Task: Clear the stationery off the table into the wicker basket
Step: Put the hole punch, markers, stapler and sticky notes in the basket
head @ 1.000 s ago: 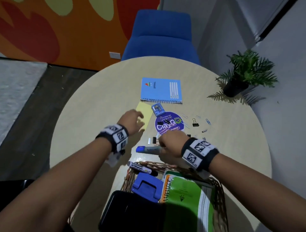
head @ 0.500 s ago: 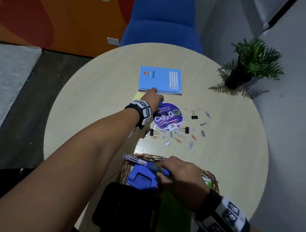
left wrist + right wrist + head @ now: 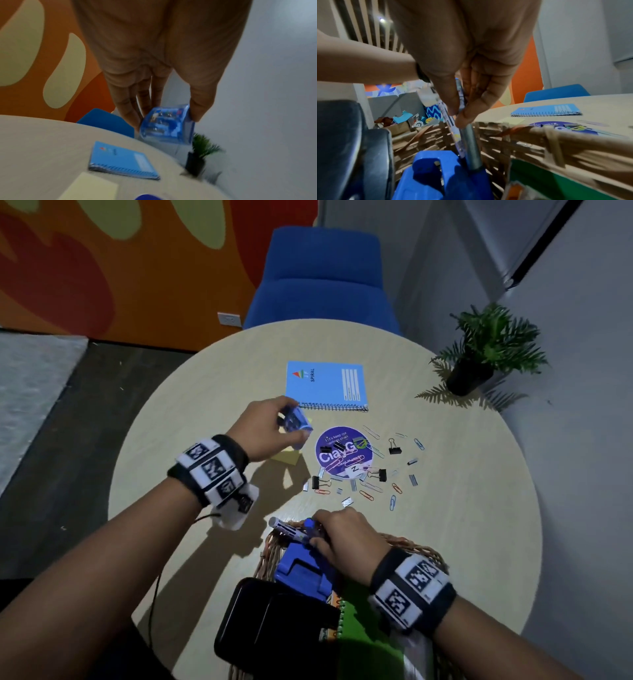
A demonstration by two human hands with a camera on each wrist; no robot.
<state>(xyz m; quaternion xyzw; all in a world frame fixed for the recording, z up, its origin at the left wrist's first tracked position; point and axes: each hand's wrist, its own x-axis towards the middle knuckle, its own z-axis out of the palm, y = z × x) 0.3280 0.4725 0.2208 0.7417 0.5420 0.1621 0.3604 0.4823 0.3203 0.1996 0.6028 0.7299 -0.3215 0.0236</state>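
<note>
My left hand (image 3: 291, 424) pinches a small clear blue box of pins (image 3: 297, 422) just above the table, thumb on one side and fingers on the other (image 3: 167, 125). My right hand (image 3: 313, 537) hovers over the wicker basket's (image 3: 416, 546) far rim and grips a grey marker (image 3: 471, 146), blue cap down inside the basket, beside a white patterned pen (image 3: 284, 528). On the table lie a blue spiral notebook (image 3: 325, 383), a yellow sticky pad (image 3: 287, 457) and several scattered paper clips, binder clips and staples (image 3: 376, 477).
The basket holds a blue hole punch (image 3: 301, 571), a black case (image 3: 274, 621) and a green notebook (image 3: 370, 645). A purple round sticker (image 3: 344, 451) is on the tabletop. A potted plant (image 3: 479, 368) stands at the far right edge, a blue chair (image 3: 322, 278) behind the table.
My right hand carried the marker from the table back into the basket. My left hand reached forward, took hold of the blue pin box and lifted it.
</note>
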